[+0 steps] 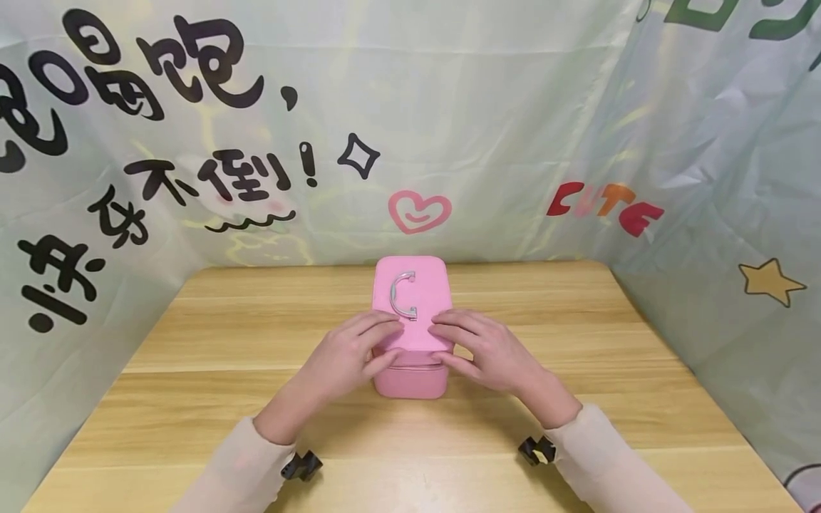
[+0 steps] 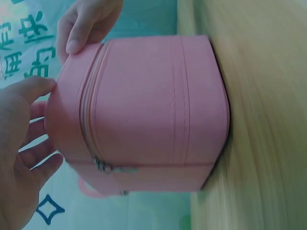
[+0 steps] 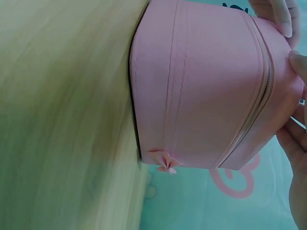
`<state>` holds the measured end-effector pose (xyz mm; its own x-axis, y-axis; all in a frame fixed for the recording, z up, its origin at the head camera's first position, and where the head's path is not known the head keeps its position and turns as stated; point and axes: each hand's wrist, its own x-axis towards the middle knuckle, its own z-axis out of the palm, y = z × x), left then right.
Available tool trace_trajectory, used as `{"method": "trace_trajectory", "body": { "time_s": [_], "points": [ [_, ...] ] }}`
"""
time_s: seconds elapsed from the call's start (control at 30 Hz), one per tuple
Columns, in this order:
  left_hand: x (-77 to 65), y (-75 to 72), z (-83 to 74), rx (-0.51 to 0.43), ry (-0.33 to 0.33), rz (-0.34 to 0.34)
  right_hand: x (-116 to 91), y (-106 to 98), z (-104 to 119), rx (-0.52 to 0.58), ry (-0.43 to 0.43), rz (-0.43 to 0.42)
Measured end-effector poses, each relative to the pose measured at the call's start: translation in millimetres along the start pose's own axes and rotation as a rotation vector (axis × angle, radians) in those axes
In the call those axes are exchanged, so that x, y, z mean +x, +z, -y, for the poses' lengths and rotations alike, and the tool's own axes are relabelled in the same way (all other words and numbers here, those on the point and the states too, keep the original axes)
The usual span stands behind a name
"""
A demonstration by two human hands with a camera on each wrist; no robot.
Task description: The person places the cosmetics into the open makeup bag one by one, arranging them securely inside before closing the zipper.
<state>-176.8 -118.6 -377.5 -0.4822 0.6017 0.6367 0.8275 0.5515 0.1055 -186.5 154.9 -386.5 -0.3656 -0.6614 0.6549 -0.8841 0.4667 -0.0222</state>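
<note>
A pink zippered case (image 1: 410,381) with rounded corners stands on the wooden table. On its lid (image 1: 423,285) is a curved silver handle (image 1: 394,293). My left hand (image 1: 353,349) touches the left side of the lid near its front edge, fingers loosely spread, thumb at the edge. Mirroring it, my right hand (image 1: 484,349) rests on the lid's right side. The left wrist view shows the zipper pull (image 2: 108,166) at one end of the zipper track (image 2: 86,108). In the right wrist view, a small pink bow (image 3: 165,162) sits on the case's side.
The wooden table (image 1: 256,328) runs back to a pale cloth backdrop (image 1: 487,107) with printed writing, a pink heart (image 1: 420,212) and a star (image 1: 770,281). Black camera mounts (image 1: 301,467) are at both wrists, beside the light sleeves (image 1: 237,463).
</note>
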Motion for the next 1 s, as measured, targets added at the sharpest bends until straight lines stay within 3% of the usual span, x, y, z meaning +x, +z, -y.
{"method": "trace_trajectory", "body": {
  "time_s": [0.47,0.7,0.83,1.0],
  "points": [
    [-20.3,-9.3,20.7,-0.045,-0.199,-0.009,-1,1,3,0.032,0.062,-0.008],
    [-29.9,-3.4,27.8,-0.083,-0.341,0.062,-1,2,5,0.048,0.079,-0.018],
    [-31.8,3.6,30.1,-0.131,-0.382,0.12,-1,3,6,0.057,0.078,-0.031],
    [-31.6,8.4,28.9,-0.168,-0.421,0.128,-1,4,6,0.063,0.074,-0.038]
  ]
}}
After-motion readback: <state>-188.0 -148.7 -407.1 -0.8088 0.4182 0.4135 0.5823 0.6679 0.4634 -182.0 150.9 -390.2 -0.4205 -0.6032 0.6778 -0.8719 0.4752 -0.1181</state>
